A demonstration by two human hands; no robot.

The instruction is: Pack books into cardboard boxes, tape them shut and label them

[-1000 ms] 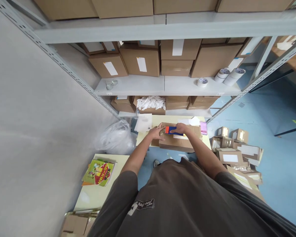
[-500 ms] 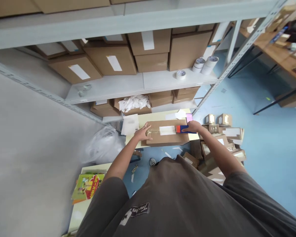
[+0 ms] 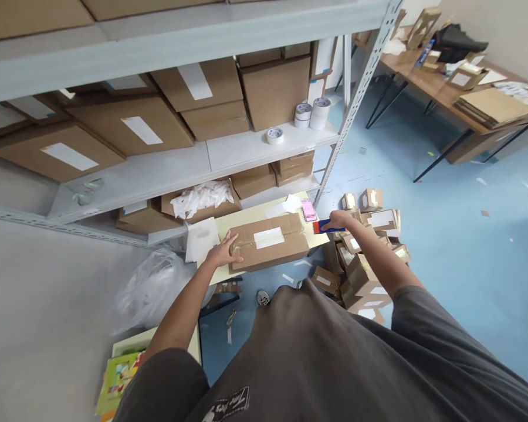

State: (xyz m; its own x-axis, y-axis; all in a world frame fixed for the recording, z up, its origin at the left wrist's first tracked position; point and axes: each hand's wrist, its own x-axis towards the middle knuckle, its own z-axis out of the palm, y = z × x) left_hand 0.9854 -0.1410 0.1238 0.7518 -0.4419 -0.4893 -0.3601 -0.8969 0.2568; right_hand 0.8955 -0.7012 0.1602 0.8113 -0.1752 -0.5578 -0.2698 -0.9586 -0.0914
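Note:
A long, taped cardboard box (image 3: 286,242) with a white label lies on the pale yellow table (image 3: 222,225). My left hand (image 3: 222,252) is at the box's left end, its thumb and fingers spread around the corner and holding it. To the right of the box, my right hand (image 3: 335,220) is closed around a blue tool with a red end (image 3: 323,226), which looks like a tape dispenser. The tool is just off the box's right end. Near it on the table is a pink, blurred-out item (image 3: 308,210); white papers (image 3: 202,239) lie at the left.
A metal shelf (image 3: 158,157) with boxes and tape rolls (image 3: 275,136) stands beyond the table. Small cartons (image 3: 365,275) are piled on the floor at the right. A clear plastic bag (image 3: 152,287) is at the left, and a wooden desk (image 3: 440,97) at the far right.
My right hand has moved the blue and red tool off the box's label, past its right end. My left hand stays on the box's left end. The view has turned right.

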